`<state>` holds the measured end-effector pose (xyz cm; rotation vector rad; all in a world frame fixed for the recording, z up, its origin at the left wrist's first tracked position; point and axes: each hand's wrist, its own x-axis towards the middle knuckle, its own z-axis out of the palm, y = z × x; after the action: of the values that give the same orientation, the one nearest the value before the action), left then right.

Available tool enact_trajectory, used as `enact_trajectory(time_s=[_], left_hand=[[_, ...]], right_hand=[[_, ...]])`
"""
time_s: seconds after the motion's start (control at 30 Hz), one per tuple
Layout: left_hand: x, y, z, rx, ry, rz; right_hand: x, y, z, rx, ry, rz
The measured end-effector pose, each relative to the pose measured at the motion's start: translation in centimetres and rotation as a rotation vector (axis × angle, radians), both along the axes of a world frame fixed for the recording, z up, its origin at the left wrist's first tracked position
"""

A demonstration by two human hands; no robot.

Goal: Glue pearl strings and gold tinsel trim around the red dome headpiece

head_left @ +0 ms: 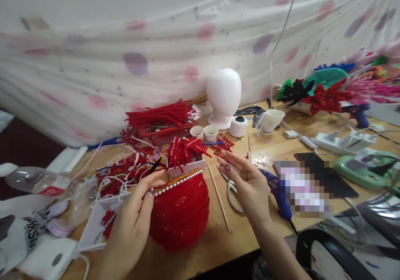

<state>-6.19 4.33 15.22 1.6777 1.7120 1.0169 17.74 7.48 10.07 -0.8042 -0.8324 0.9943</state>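
A round red cap (pixel 181 217) with a gold and white pearl trim (pixel 179 182) along its far edge lies at the near edge of the table. Thumb and fingers of my left hand (pixel 134 217) grip the trim at its left end. My right hand (pixel 246 188) hovers to the right of the cap, fingers stretched and apart from it, with nothing seen in it. Beneath that hand are scissors (pixel 234 198), partly hidden. A thin wooden stick (pixel 218 198) lies between the cap and the scissors. Close by on the right rests a blue glue gun (pixel 281 196).
Behind the cap, red decorations (pixel 186 151) fill a white box. A foam head (pixel 223 94), paper cups (pixel 271 119) and a red basket (pixel 168 134) stand farther back. A plastic bottle (pixel 37 180) lies left; a power strip (pixel 343 142) and phone (pixel 328 176) are right.
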Motion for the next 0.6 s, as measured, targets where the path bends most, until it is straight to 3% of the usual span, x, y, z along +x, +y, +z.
enact_trajectory(time_s=[0.13,0.27,0.4,0.5,0.6], left_hand=[[0.9,0.4,-0.4,0.010,0.074,0.036],[0.2,0.6,-0.7,0.068,0.094,0.071],[-1.6,0.4,-1.0,0.040,0.015,-0.043],[-2.8,0.5,-1.5,0.021,-0.177,-0.067],[-2.7,0.3,-1.8,-0.009,-0.512,0.101]], right_hand=[[0.3,-0.2,-0.2,-0.059,-0.163,-0.044],[0.5,-0.6,-0.4,-0.008,-0.377,-0.073],[0.6,-0.6,0.0,0.082,-0.409,-0.123],[0.7,-0.6,0.5,0.123,-0.464,-0.129],[0.6,-0.4,0.5,0.126,-0.438,-0.128]])
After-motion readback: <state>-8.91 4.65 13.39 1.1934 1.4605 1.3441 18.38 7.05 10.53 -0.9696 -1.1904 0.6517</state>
